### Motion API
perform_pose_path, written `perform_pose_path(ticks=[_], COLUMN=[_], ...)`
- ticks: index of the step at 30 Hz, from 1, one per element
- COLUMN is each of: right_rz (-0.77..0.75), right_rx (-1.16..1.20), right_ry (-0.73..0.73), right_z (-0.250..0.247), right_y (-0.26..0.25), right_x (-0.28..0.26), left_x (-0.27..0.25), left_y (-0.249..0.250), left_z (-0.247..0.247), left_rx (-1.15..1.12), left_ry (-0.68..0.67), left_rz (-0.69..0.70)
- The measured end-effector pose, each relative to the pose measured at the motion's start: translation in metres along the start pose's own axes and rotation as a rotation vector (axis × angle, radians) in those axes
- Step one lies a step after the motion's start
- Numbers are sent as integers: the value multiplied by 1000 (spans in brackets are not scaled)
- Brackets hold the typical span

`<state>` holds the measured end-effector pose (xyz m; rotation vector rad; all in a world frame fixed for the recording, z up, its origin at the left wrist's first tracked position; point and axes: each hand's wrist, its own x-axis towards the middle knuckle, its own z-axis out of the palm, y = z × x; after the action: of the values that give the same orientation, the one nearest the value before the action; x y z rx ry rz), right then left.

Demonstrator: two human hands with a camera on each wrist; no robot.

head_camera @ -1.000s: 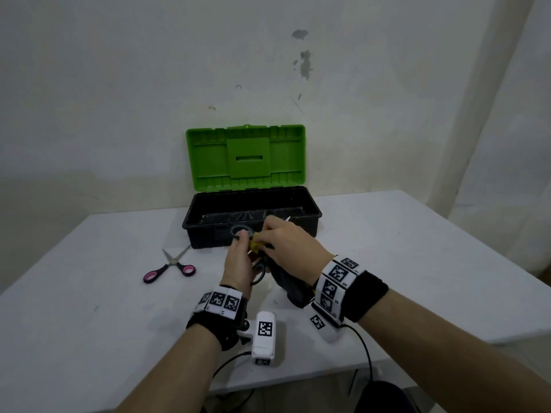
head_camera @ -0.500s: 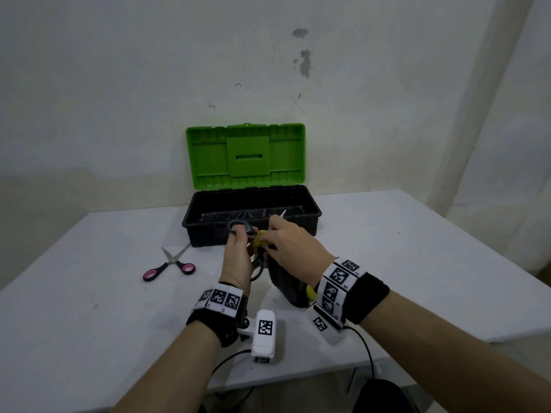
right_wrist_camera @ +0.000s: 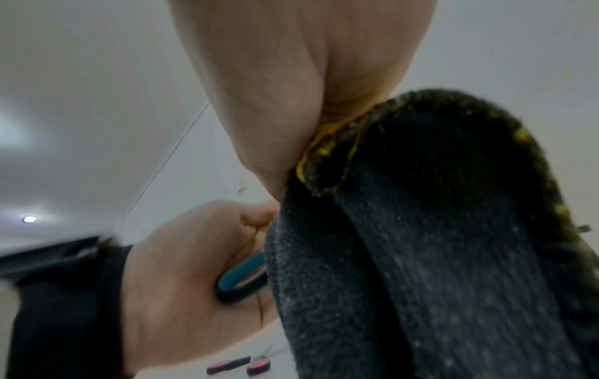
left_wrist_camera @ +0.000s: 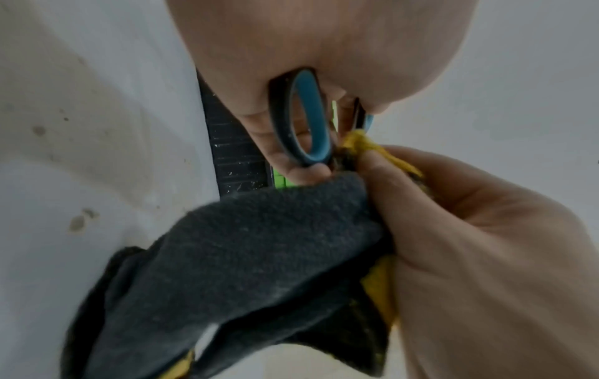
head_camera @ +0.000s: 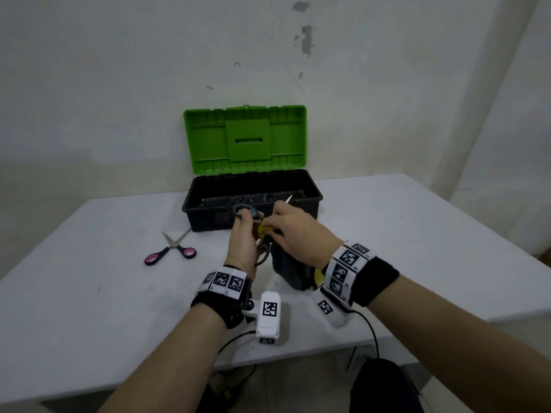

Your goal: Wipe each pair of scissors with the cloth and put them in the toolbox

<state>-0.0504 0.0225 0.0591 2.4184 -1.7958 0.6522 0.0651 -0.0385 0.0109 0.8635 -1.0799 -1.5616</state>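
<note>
My left hand [head_camera: 243, 239] grips the handles of black-and-blue scissors [head_camera: 246, 210], just in front of the open toolbox [head_camera: 205, 216]. Their blue-lined handle loop [left_wrist_camera: 301, 120] shows under my fingers in the left wrist view. My right hand [head_camera: 293, 231] pinches a dark grey cloth with a yellow side [head_camera: 290, 269] around the blades; only the blade tip [head_camera: 288, 199] pokes out beyond it. The cloth [right_wrist_camera: 421, 243] hangs down from that hand to the table. A second pair, with pink-lined handles [head_camera: 171, 248], lies on the table to the left.
The toolbox has a black tray and an upright green lid [head_camera: 244, 138], standing against the wall at the back of the white table [head_camera: 417, 234]. Cables hang off the table's near edge [head_camera: 372, 332].
Both hands have risen slightly toward the toolbox. My right hand has slid the cloth along the blades, and the blade tip now shows further out.
</note>
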Motion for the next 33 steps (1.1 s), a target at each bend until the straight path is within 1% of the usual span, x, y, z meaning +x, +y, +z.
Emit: perform_pose_path(ticks=[2,4,7,13,16,21,23,25,26,29,31,33], right_rz=[-27,-94,-131,-6,121,277,345,408,428,488,585,666], right_rx=[-6,29,46,9,40,339,518,741,817,898,1016,1151], right_ry=[-65,-99,-54,44,137,383,439,424,406,382,378,346], right_z=[8,12,12,16,13,0,-1,-1,-1,0,0,-3], right_y=[-4,-5,-4,10,23,44,49,51,51,54,56,57], right_x=[-3,-6,-4,2,1,-6,-5,-4,-4,-4,-3,-4], left_x=[1,4,4,3,7,13,15,15,15,15,16,18], left_y=[1,2,1,0,2,14,18,20,19,17,14,12], left_z=[-1,-4,-5,-3,-6,-8,-7,-7,-7,-9,-12,-15], left_rx=[-3,-18,-34,14,92,244,285,306,307,282,318,355], left_ry=[15,32,23,-7,-19,-39,-41,-42,-50,-126,-179,-195], left_rz=[-4,-3,-30,5,17,-12,-16,-5,0,16,58,90])
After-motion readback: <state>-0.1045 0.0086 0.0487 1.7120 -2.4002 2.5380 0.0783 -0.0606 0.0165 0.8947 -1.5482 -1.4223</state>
